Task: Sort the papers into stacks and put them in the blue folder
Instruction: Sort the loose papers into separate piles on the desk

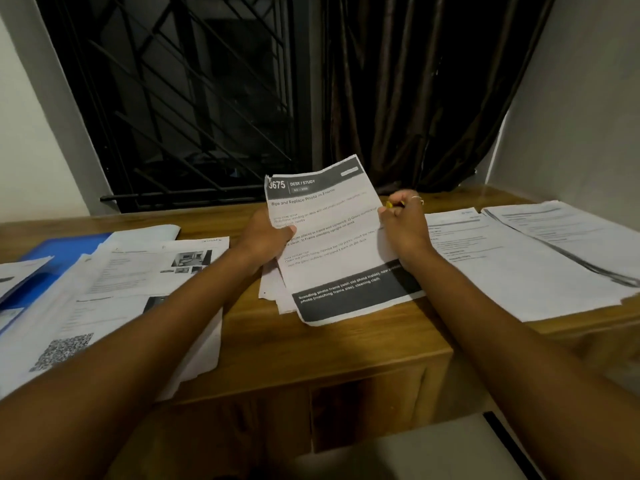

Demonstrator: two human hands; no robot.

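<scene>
Head view, the only one. Two hands meet over the middle of a wooden counter [346,348] and hold up one printed sheet [329,233], tilted with its top edge away from the person. The sheet has a dark band at the top and another at the bottom.

The left hand [268,237] grips the sheet's left edge, with the thumb on the front and the fingers hidden behind. The right hand [403,226] pinches the right edge with curled fingers. It wears one ring [417,199]. A small yellow thing [389,205] shows at its fingertips; what it is cannot be told.

Under the sheet, a few loose sheets [273,289] stick out at the lower left. At least two edges show, but the exact count is unclear.

One blue folder [59,247] lies at the far left of the counter, mostly covered by paper. Over and beside it sprawls a left pile [138,289] of overlapping sheets, too many and too mixed to count. One carries a QR code and two carry photos.

On the right lie two stacks, just beside each other: a near stack [512,268] and a far stack [568,230], which overlaps its right side.

Behind the counter are one window grille [194,98] and one dark curtain [415,98].
</scene>
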